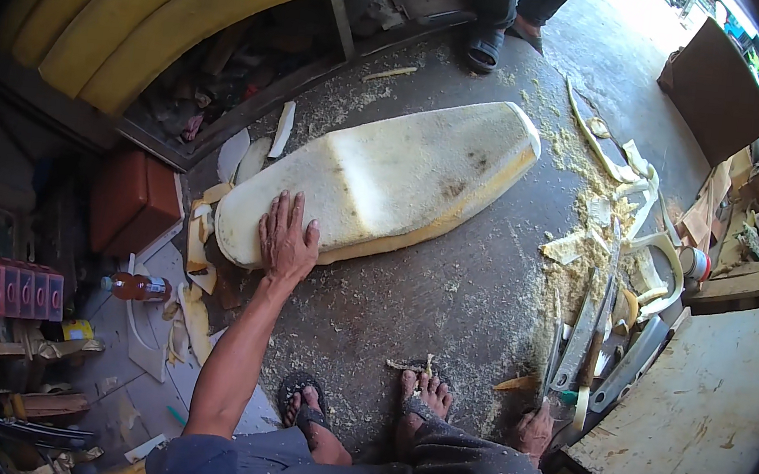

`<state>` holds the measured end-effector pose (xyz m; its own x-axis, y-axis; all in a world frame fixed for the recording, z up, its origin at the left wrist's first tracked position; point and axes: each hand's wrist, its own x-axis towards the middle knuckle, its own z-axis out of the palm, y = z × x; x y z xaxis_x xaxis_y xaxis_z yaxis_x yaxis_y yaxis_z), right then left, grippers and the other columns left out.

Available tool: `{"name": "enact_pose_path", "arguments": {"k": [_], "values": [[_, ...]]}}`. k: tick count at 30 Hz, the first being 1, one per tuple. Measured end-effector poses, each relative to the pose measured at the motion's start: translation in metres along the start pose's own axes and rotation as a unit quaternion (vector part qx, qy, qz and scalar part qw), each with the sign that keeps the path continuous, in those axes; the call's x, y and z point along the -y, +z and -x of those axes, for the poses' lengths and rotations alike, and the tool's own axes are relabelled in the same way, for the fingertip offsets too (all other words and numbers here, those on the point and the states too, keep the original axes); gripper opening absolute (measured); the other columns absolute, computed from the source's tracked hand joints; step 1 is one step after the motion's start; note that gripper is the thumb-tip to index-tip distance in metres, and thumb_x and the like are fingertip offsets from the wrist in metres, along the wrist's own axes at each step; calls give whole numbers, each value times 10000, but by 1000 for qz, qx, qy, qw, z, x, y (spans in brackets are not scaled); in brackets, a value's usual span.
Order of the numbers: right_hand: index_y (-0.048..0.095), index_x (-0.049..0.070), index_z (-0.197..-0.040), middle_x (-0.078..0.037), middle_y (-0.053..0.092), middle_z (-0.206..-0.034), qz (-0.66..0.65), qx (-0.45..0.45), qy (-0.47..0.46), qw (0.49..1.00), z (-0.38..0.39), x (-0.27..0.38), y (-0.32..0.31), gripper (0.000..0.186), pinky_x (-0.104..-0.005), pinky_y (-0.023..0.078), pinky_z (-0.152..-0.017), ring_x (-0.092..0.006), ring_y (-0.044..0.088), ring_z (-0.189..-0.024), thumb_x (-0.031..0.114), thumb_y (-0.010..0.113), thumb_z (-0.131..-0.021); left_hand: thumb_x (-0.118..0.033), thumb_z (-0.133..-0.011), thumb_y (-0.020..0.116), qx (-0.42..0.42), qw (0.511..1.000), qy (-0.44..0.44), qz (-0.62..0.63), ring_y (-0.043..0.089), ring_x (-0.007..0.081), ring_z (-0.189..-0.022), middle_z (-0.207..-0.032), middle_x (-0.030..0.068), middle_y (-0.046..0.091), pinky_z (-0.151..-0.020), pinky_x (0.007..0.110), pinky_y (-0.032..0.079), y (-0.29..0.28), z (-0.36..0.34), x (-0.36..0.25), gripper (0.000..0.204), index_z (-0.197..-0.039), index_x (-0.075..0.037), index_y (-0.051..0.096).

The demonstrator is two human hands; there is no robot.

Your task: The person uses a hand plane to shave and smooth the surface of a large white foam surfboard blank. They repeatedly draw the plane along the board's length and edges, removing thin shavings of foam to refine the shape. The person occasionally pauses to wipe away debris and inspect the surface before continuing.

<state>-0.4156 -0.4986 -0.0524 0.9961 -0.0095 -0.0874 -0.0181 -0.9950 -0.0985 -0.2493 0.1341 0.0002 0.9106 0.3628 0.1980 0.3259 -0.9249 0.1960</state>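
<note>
A long cream foam seat pad (386, 177), shaped like a motorcycle seat, lies on the dark floor in front of me, with brownish stains toward its far right end. My left hand (287, 243) rests open on its near left end, fingers spread over the top. Low on the right, my right hand (533, 432) is closed at the lower end of a narrow-bladed knife (553, 346); the grip is partly hidden by the fingers. Beside it lie a broad metal blade (580, 335), a long knife with a dark middle section (599, 342) and a grey flat tool (631, 364).
Foam crumbs and curved offcuts (601, 225) litter the right side. A pale board (696, 414) stands near my right. On the left are a red-brown box (135, 203), a bottle (138, 287) and a pink organizer (27, 290). Another person's sandalled foot (484, 50) is at the back.
</note>
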Motion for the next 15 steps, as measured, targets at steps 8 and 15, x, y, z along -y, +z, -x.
{"name": "enact_pose_path", "arguments": {"k": [8,15], "values": [[545,-21,-1351,-144,701,-1077,-382,-171,106,902,-71,135,-140,405,-359,549,-786,-212,671,-894,211,643,-1034,-368,-976,589,-30,998,-15,-56,402,401,-1446,-1587,239,412,-1183,554,284,-17,55,-13,669,-1551,-58,446],[576,-5,-1242,-197,724,-969,-308,44,54,949,-78,143,-44,345,-394,546,-779,-326,718,-847,196,696,-989,-431,-982,558,-33,996,-42,-64,395,398,-1449,-1599,245,394,-1166,577,289,-16,70,-22,695,-1557,-60,441]]}}
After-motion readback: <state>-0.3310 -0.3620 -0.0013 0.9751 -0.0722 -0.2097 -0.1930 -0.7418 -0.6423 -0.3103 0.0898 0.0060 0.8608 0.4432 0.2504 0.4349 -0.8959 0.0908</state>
